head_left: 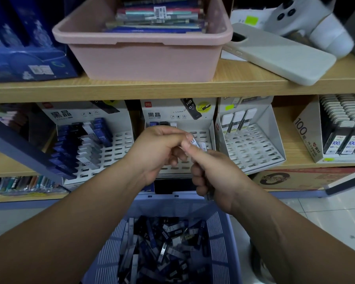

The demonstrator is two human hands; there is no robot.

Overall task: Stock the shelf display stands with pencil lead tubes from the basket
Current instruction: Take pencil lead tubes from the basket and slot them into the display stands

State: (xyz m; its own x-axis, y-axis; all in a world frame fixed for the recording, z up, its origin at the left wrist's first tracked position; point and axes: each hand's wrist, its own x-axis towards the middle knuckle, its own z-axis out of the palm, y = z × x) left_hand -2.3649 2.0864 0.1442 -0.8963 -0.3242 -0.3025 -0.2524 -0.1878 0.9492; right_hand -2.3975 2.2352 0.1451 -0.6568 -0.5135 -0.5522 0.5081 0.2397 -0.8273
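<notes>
place: stationery shop | evidence: shelf [244,84] display stands [252,148] of packaged pencil leads

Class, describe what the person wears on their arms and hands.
Nothing worn shows: the left hand and right hand are ungloved, with no rings, watch or bracelet visible, and no sleeve appears anywhere up to the frame's edge.

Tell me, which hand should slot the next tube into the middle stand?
Probably the left hand: it pinches one tube before the middle stand, while the right hand grips the spare bundle.
</notes>
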